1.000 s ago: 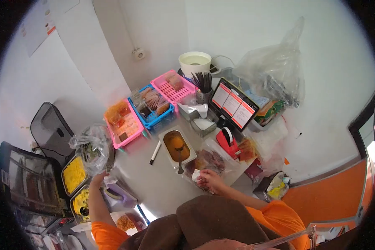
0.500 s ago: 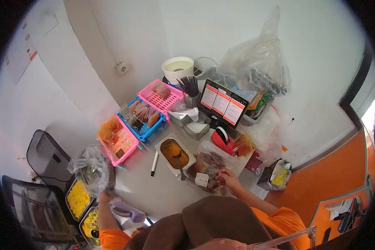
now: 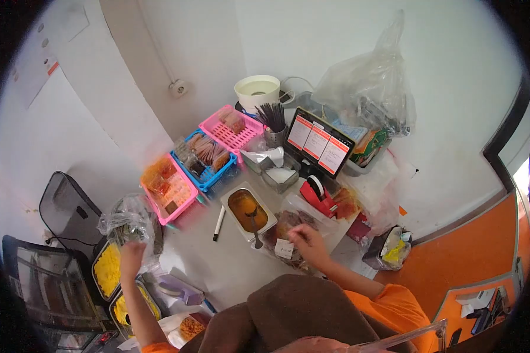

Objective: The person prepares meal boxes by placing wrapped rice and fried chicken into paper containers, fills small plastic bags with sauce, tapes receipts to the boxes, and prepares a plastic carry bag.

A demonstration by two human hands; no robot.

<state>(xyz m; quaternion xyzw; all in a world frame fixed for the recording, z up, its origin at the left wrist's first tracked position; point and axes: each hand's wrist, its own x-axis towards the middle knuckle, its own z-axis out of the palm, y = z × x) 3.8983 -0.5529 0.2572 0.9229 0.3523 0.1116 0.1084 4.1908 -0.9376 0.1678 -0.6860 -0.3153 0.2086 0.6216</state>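
Observation:
My left hand [image 3: 133, 252] is at the near edge of a clear plastic bag [image 3: 119, 223] that has something greenish inside. Its fingers are closed; what they hold, if anything, is hidden. On the right, my right hand [image 3: 308, 242] hovers over or touches a clear bag of dark reddish slices [image 3: 287, 225], with loosely bent fingers and nothing visible in them. A white label [image 3: 284, 249] lies on that bag. Beside it stands a steel pan of orange-brown sauce [image 3: 241, 206] with a spoon [image 3: 254, 226] in it.
Pink and blue baskets [image 3: 168, 191] of packets line the back left. A tablet [image 3: 318, 141], a red tape dispenser [image 3: 319, 199] and a cup of black sticks [image 3: 274, 132] stand behind the pan. Trays of yellow food [image 3: 109, 270] sit at left, near a purple dispenser [image 3: 181, 289].
My left hand has come up from behind the plastic bag into view, fingers closed. My right hand has moved slightly left and up over the bag of slices. The view has shifted a little.

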